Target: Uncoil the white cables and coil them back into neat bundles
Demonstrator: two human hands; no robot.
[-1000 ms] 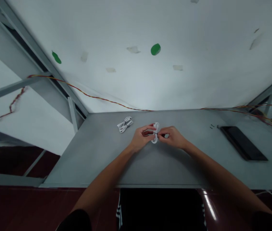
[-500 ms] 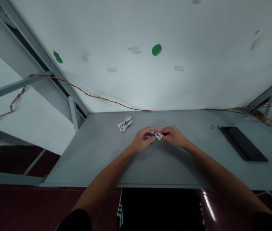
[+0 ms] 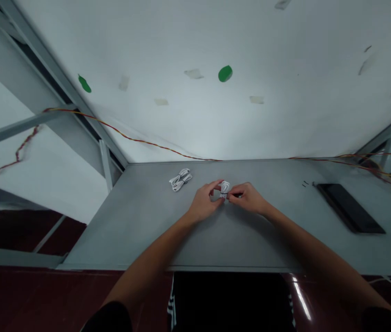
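A coiled white cable (image 3: 225, 186) is held upright above the table between my two hands. My left hand (image 3: 202, 202) grips it from the left, with the thumb below and the fingers at the top of the coil. A thin black tie (image 3: 223, 193) runs around the coil's middle. At its right side, my right hand (image 3: 249, 198) pinches the tie's end with thumb and forefinger; the exact hold is partly hidden. Another bundled white cable (image 3: 180, 180), with a dark band at its middle, lies on the table up and left of my hands.
On the grey table (image 3: 140, 221), a black phone-like slab (image 3: 350, 207) lies to the right, with several short dark strips (image 3: 305, 183) near its corner. A white panel (image 3: 167, 46) rises behind. Twisted red and yellow wires (image 3: 140, 140) run along the table's back edge.
The coil in my hands has turned, from end-on to upright with its tied middle showing. My right fingers have shifted slightly left against the tie.
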